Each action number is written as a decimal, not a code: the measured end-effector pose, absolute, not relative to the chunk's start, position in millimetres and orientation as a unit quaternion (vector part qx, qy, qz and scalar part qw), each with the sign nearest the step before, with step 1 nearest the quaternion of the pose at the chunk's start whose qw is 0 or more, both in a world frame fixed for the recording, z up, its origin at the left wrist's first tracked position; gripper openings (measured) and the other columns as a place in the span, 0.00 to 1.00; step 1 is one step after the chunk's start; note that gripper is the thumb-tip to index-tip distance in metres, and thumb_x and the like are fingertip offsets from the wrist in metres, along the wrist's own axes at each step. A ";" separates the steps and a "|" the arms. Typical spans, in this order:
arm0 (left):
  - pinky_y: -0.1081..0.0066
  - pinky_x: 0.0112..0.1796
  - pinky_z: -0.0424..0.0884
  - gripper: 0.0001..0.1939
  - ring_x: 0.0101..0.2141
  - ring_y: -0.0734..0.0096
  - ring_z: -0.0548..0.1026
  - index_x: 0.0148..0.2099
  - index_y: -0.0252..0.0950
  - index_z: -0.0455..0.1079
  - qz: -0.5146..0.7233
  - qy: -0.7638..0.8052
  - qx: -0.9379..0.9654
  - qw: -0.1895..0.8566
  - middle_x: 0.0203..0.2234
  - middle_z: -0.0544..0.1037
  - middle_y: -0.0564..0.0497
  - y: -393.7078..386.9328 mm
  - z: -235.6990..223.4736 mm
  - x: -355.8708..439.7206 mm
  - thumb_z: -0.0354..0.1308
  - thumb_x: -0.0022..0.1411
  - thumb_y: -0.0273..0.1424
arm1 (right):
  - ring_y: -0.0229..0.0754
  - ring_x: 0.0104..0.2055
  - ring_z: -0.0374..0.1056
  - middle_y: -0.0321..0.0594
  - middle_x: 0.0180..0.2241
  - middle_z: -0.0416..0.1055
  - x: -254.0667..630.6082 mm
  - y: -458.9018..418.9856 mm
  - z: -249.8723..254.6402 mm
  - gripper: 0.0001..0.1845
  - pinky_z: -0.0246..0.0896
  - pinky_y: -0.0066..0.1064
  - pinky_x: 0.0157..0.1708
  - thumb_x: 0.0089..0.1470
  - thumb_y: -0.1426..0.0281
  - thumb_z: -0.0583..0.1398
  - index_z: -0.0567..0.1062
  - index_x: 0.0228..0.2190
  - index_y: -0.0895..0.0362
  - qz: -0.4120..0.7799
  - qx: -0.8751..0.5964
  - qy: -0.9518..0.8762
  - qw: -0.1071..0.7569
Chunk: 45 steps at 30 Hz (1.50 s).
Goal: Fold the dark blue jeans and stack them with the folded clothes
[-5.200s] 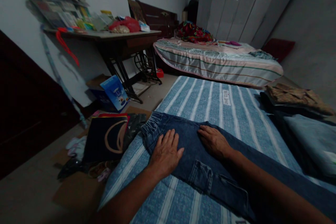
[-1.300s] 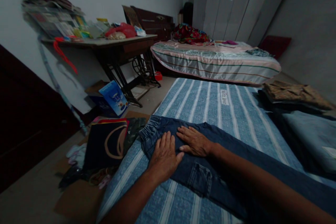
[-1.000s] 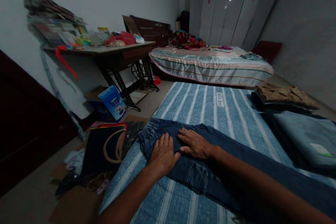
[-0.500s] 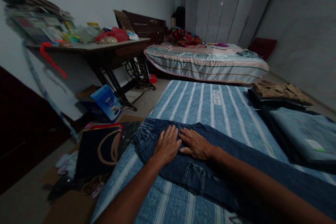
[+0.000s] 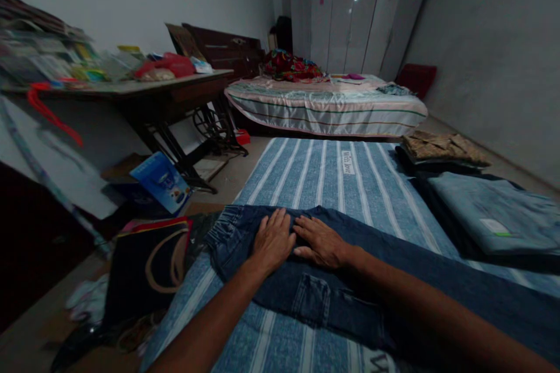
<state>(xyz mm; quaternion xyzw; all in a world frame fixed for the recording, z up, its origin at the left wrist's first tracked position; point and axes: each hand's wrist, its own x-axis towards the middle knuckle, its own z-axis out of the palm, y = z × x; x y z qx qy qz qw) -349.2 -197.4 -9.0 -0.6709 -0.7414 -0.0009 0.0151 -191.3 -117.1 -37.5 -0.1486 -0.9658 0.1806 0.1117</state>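
Dark blue jeans point(image 5: 332, 294) with a gathered elastic waistband point(image 5: 225, 226) and a side pocket lie sideways on a blue bed cover point(image 5: 301, 172) with white stripes. My left hand point(image 5: 273, 242) rests flat on the upper part of the jeans, near the waistband, fingers stretched out. Just to its right, my right hand point(image 5: 321, 242) lies flat on the denim too, its fingers pointing left toward the left hand. Neither hand grips the cloth. The trouser legs run off to the right, partly hidden under my right forearm.
Folded light blue jeans point(image 5: 494, 210) and a folded brown patterned garment point(image 5: 444, 148) lie on dark clothes at the right. A sewing-machine table point(image 5: 175, 90) holds clutter at the left. Below it are a blue box point(image 5: 161, 183) and a dark bag point(image 5: 135, 274). Another bed point(image 5: 324, 108) stands behind.
The view has turned slightly to the right, so the surroundings sit farther left. Both hands stay flat on the jeans in nearly the same places.
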 end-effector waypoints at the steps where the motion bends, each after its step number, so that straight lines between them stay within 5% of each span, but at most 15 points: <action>1: 0.57 0.59 0.54 0.23 0.62 0.58 0.55 0.60 0.30 0.61 -0.008 -0.732 -0.681 0.013 0.62 0.59 0.39 -194.7 -9.7 -347.5 0.47 0.64 0.32 | 0.54 0.65 0.47 0.57 0.62 0.53 -189.0 -116.3 -38.0 0.39 0.43 0.50 0.62 0.60 0.48 0.45 0.60 0.59 0.65 0.180 -0.149 -0.965 0.115; 9: 0.48 0.59 0.52 0.27 0.63 0.57 0.51 0.64 0.31 0.55 -0.029 -0.714 -0.700 0.010 0.64 0.53 0.42 -191.4 -35.7 -351.2 0.45 0.67 0.39 | 0.53 0.66 0.43 0.56 0.63 0.50 -173.9 -107.3 -41.7 0.40 0.42 0.50 0.62 0.60 0.47 0.46 0.58 0.60 0.64 0.163 -0.162 -0.969 0.087; 45: 0.52 0.57 0.55 0.24 0.62 0.61 0.57 0.64 0.40 0.55 -0.042 -0.601 -0.796 0.063 0.62 0.60 0.47 -187.8 -40.2 -363.5 0.43 0.67 0.36 | 0.52 0.65 0.45 0.55 0.62 0.52 -134.2 -99.8 -36.7 0.35 0.42 0.48 0.62 0.61 0.52 0.48 0.60 0.59 0.63 0.177 -0.210 -0.955 0.111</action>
